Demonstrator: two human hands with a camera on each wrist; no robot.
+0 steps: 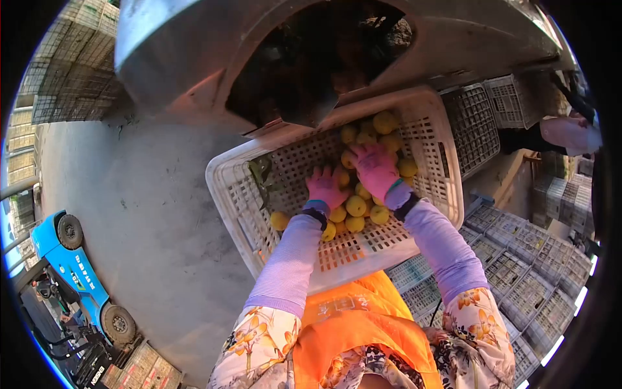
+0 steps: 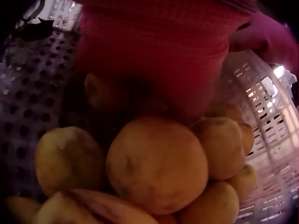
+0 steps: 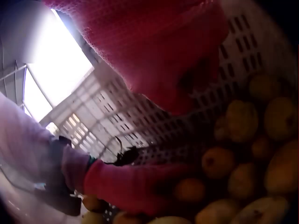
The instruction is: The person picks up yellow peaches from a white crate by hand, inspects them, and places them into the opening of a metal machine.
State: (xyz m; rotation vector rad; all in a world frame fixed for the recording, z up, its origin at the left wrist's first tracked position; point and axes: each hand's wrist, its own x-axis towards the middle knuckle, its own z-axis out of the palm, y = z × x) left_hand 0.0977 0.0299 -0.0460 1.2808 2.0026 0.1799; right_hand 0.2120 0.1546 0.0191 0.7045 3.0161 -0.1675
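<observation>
Beside both gloved hands [image 1: 326, 188] [image 1: 376, 170], yellow fruit [image 1: 356, 206]; inside crate [image 1: 228, 206].

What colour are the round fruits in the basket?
The fruits are yellow; that shows best in the head view.

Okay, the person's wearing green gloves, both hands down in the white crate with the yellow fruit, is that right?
Not quite: the gloves are pink, not green, as the head view shows. The left hand and right hand are both in the white crate with the yellow fruit.
</observation>
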